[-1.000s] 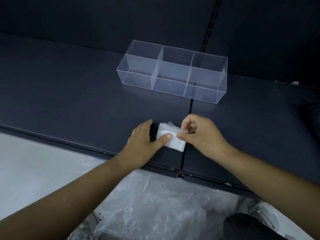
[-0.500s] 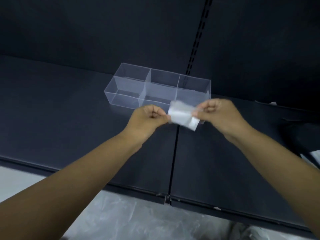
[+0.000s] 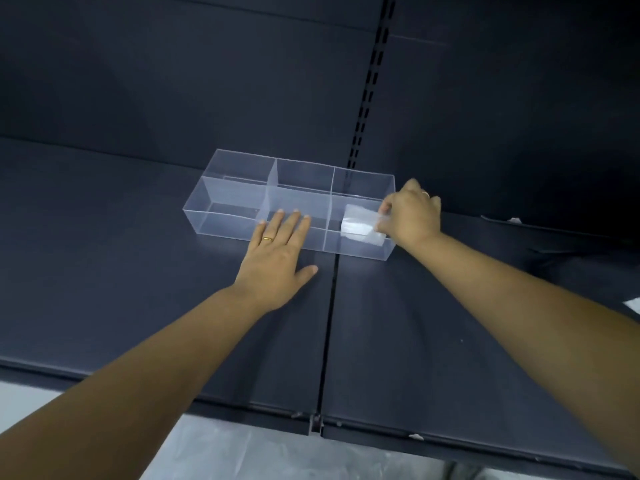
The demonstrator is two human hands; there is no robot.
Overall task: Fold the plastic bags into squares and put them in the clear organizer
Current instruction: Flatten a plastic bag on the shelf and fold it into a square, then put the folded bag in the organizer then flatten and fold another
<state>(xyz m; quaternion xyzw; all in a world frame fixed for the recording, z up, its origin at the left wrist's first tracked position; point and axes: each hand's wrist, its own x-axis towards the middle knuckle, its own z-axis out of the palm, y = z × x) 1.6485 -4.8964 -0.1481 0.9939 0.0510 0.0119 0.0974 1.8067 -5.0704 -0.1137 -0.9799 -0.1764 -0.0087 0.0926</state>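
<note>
A clear organizer (image 3: pixel 225 221) with six compartments, in two rows of three, stands on a dark shelf (image 3: pixel 104 271), nearer the back edge than the front and across the seam (image 3: pixel 329 323) between two shelf panels. The right hand (image 3: pixel 412 216) reaches over the organizer's right end, and its grip is narrow: thumb and fingertips pinch the right edge of a folded plastic bag (image 3: pixel 358 225). The bag, a whitish translucent square, sits inside the right-hand compartment of the near row, tilted rather than flat; whether it touches the compartment floor cannot be told. The left hand (image 3: pixel 277 261) lies palm down on the shelf just in front of the organizer, its grip wide and holding nothing, with straight fingers laid against the front wall of the middle compartment and the thumb spread toward the seam. A gold ring (image 3: pixel 267 239) shows on a left finger, and another ring (image 3: pixel 425 194) on the right hand. Behind the organizer a slotted upright (image 3: pixel 367 98) rises along the dark back panel (image 3: pixel 207 81). Below the shelf's front edge some crumpled clear plastic (image 3: pixel 225 455) lies on a pale floor.
</note>
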